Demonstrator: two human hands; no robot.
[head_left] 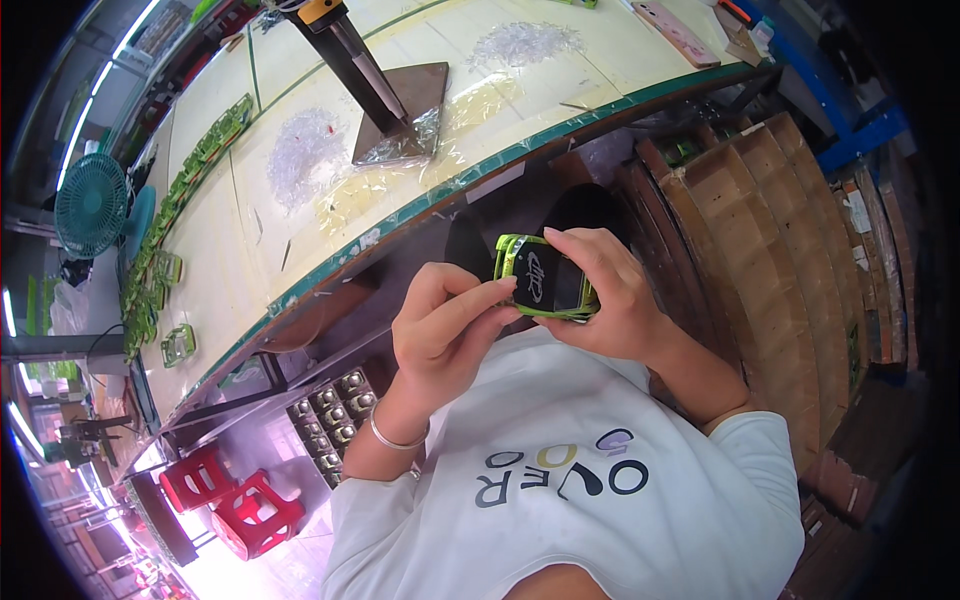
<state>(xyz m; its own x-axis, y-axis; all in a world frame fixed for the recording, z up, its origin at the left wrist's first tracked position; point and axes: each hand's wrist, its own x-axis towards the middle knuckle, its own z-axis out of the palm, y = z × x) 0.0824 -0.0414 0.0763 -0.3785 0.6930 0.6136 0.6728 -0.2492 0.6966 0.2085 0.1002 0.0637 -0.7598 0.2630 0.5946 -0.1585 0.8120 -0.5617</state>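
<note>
Over my lap I hold a small bright-green frame around a dark panel with a pale marking on it. My right hand grips its right side, with fingers over the top edge and the thumb at the bottom edge. At the left edge, my left hand pinches the green rim between thumb and forefinger. Whether something small is also in that pinch is hidden.
Ahead is a pale worktable with a green edge. It carries a black stand, clear plastic bits, a row of green frames and a phone. Brown compartment trays stand right; red stools lower left.
</note>
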